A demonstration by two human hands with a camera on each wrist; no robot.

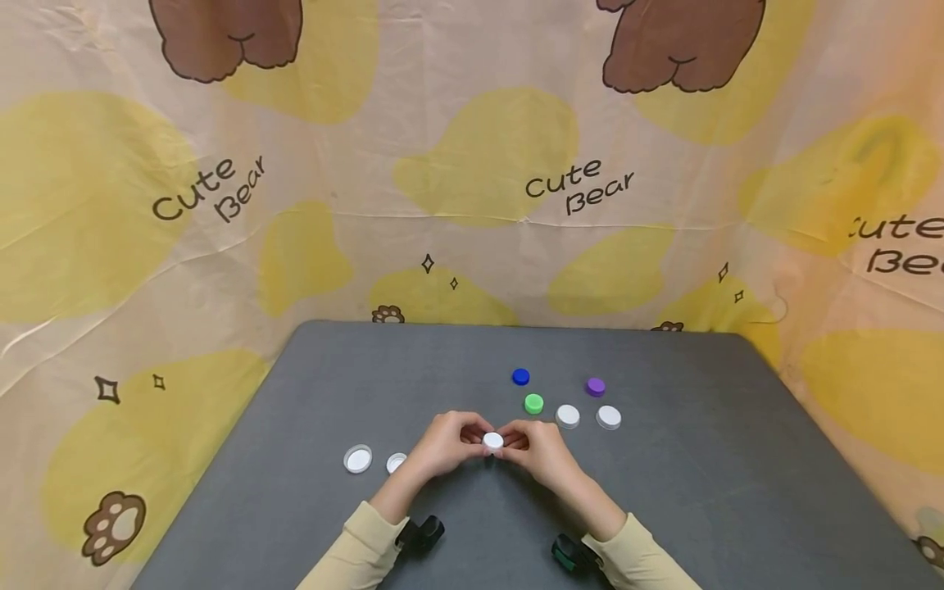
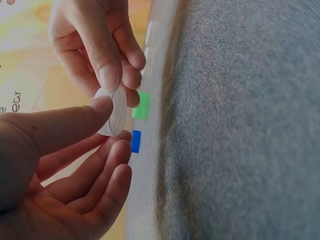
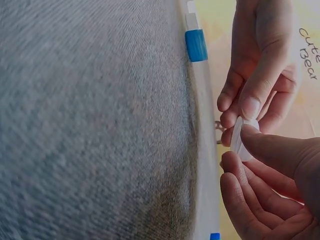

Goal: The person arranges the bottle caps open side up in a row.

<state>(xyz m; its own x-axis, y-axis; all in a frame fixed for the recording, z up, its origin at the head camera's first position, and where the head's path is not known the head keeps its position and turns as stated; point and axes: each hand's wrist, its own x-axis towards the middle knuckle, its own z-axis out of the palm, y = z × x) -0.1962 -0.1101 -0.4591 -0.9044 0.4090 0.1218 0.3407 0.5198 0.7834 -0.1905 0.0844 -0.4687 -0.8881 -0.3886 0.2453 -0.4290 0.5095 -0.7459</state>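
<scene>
A small round white cap [image 1: 492, 443] is held up between both hands at the middle of the table. My left hand [image 1: 446, 444] pinches its left side, thumb pressed on the face turned toward me. From the right, my right hand [image 1: 542, 451] grips the opposite edge with thumb and fingers. In the left wrist view the cap [image 2: 117, 112] stands on edge and shows a ridged rim. The right wrist view shows both thumbs on the cap [image 3: 244, 140], their other fingers loosely bent behind it.
Beyond the right hand lie blue [image 1: 520, 377], green [image 1: 534, 403] and purple [image 1: 595, 387] caps, plus two white lids [image 1: 568, 416]. Left of the left hand are a clear-rimmed white lid [image 1: 357, 459] and another, partly covered one [image 1: 396, 463]. A lighter blue cap [image 3: 196, 45] appears in the right wrist view.
</scene>
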